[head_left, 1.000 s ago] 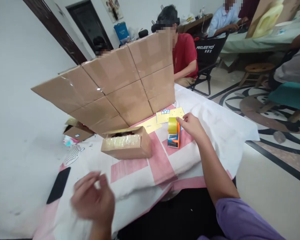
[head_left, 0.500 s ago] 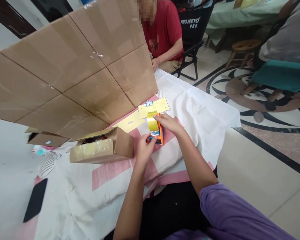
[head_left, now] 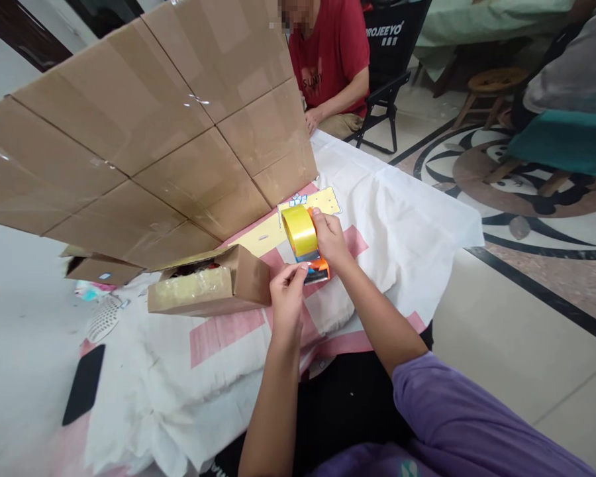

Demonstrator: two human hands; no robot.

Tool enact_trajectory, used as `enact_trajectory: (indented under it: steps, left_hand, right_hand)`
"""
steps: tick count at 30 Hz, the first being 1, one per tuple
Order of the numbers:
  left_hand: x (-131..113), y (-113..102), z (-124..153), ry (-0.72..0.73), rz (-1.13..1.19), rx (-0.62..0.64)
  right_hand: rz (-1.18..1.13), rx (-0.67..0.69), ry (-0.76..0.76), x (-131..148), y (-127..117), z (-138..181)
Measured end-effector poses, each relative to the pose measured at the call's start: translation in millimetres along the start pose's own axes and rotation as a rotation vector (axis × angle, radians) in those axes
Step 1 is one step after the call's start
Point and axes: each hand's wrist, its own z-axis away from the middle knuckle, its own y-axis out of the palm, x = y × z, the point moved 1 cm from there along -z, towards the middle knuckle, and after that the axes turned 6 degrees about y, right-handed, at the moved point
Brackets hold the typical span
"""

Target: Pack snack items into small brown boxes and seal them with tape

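Note:
My right hand [head_left: 329, 237] is wrapped around the side of an orange and blue tape dispenser [head_left: 318, 270], which carries a large yellow roll of tape [head_left: 300, 232]. The dispenser is held tilted above the cloth, its cutting edge toward me. My left hand [head_left: 288, 286] pinches with thumb and forefinger at that front edge, where the end of the tape seems to be; the tape itself is hard to make out there. Just beyond the roll lie yellow paper cut-outs [head_left: 325, 199] with a blue drawn pattern.
A tall cardboard panel [head_left: 179, 132] stands along the back left. An open cardboard box [head_left: 253, 278] sits left of my hands, and a black phone-like slab [head_left: 83, 384] lies farther left. Across the table sits a person in a red shirt [head_left: 335, 53].
The dispenser has turned so that the roll faces me more and its cutting edge points toward my left hand. The left fingers now pinch at that edge, and the view has shifted slightly.

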Motion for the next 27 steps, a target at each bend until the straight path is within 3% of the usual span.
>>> enact_trajectory:
  steps: [5,11,15,21,27]
  left_hand:
    - [-20,8,24,-0.026,0.059,-0.135]
    - [-21,6,32,-0.103,0.084,-0.068]
    - [-12,5,35,-0.157,0.089,-0.041]
    - [-10,1,45,-0.112,-0.012,-0.063]
    - [9,-7,76,-0.132,-0.171,0.071]
  right_hand:
    - [0.026,-0.043,-0.061,-5,4,-1]
    - [0.093,-0.110,-0.159,-10,-4,-7]
    - [0.058,-0.110,-0.088,-5,0,-5]
    - [0.004,-0.115,0.006,-1,8,-2]
    - [-0.058,-0.273,0.115,-9,-8,-13]
